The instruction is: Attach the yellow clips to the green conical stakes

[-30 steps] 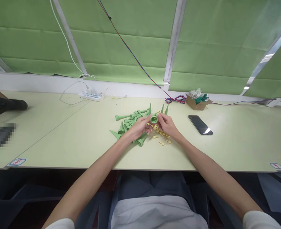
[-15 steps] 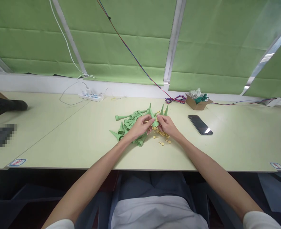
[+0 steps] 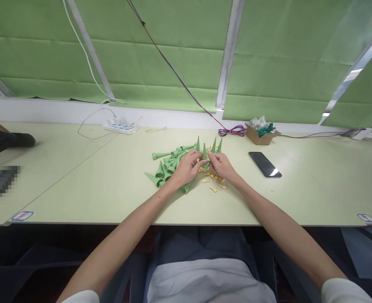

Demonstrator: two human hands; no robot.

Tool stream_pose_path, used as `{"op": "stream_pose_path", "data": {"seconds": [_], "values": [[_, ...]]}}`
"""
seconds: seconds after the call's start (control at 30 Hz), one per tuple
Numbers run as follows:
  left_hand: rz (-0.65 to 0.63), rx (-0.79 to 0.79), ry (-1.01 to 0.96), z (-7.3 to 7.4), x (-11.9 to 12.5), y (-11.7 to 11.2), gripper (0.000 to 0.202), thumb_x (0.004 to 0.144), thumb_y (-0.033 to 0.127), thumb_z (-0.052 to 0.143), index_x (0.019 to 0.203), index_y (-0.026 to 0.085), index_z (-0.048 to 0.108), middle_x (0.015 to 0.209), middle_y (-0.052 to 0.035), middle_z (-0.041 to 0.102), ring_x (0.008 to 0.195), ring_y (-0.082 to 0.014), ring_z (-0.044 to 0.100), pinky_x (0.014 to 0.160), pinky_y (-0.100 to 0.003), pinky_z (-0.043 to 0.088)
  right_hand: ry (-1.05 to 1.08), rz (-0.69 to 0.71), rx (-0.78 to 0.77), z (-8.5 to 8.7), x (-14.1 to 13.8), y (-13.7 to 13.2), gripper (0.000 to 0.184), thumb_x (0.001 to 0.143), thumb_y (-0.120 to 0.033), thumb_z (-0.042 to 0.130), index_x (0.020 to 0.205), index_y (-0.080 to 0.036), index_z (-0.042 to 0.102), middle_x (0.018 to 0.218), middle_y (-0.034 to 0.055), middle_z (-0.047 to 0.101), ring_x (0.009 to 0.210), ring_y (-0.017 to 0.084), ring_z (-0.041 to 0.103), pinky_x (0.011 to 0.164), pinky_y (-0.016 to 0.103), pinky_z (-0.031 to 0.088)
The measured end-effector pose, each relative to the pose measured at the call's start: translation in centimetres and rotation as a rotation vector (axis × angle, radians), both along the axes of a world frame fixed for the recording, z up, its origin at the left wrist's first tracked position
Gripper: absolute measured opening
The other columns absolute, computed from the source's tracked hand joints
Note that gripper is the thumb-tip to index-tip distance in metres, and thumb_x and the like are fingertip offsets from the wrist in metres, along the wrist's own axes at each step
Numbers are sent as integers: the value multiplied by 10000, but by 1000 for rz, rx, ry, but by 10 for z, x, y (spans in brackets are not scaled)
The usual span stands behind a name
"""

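Observation:
Between my two hands a green plastic cone stands with its point up. My left hand is closed around its left side. My right hand is pinched against its right side; what lies between those fingertips is too small to make out. Under and beside my left hand lies a pile of green cones, several showing their hollow ends. Small yellow plastic pegs are scattered below and around my right hand. Just behind the hands, more green cones stand upright.
To the right lies a black phone. A small cardboard box with clear plastic and green material stands at the back, beside a bundled cable. A white power strip sits back left. The table's front edge runs before my body.
The cone between my hands has come more upright and a little lower. My left fingers have shifted and now cover more of its lower part. My right hand stays almost where it was.

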State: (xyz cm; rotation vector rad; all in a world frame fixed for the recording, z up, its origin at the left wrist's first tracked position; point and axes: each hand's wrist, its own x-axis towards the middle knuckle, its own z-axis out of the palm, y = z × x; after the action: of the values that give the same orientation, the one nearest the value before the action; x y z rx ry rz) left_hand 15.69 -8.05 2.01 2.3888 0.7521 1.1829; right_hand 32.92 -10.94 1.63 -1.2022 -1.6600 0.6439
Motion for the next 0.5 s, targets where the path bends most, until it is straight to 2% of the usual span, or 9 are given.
{"op": "stream_pose_path", "data": {"seconds": [0.1, 0.23, 0.3, 0.37, 0.43, 0.5], "values": [[41, -37, -19, 1, 1, -1, 205, 952, 356, 523, 954, 174, 618, 933, -59, 565, 731, -146, 529, 664, -272, 449, 53, -35, 34, -2, -3, 2, 620, 951, -651, 390, 513, -213, 380, 420, -18, 436, 428, 107, 394, 486, 265, 338], [83, -135, -74, 2, 2, -4, 252, 933, 387, 548, 1089, 191, 569, 987, -56, 582, 671, -123, 514, 662, -263, 445, 140, -61, 84, -6, -5, 3, 564, 952, -647, 407, 592, -213, 409, 477, -31, 424, 447, 108, 397, 464, 257, 321], [100, -168, -92, 4, 2, -5, 246, 927, 420, 550, 1013, 190, 568, 938, -49, 598, 687, -132, 523, 655, -256, 438, 165, -69, 105, -6, -4, 3, 549, 951, -653, 403, 620, -215, 414, 501, -31, 430, 456, 107, 402, 459, 253, 321], [90, -249, -106, 6, 3, -6, 296, 935, 476, 518, 887, 189, 567, 807, -34, 602, 659, -143, 527, 619, -255, 428, 180, -72, 122, -5, -4, 2, 540, 946, -660, 407, 638, -217, 417, 520, -30, 443, 464, 108, 408, 458, 251, 323], [50, -406, -113, 9, 3, -7, 402, 944, 555, 462, 804, 190, 555, 634, -9, 559, 552, -143, 505, 553, -262, 407, 180, -57, 128, -4, -3, 1, 531, 940, -665, 417, 651, -219, 429, 534, -27, 456, 474, 111, 413, 458, 253, 324], [-8, -580, -126, 11, 3, -7, 484, 928, 636, 432, 782, 191, 552, 541, 8, 513, 466, -139, 481, 493, -267, 385, 162, -25, 120, -2, -3, 0, 524, 937, -663, 426, 660, -219, 448, 539, -25, 461, 485, 115, 416, 462, 257, 323]]}}
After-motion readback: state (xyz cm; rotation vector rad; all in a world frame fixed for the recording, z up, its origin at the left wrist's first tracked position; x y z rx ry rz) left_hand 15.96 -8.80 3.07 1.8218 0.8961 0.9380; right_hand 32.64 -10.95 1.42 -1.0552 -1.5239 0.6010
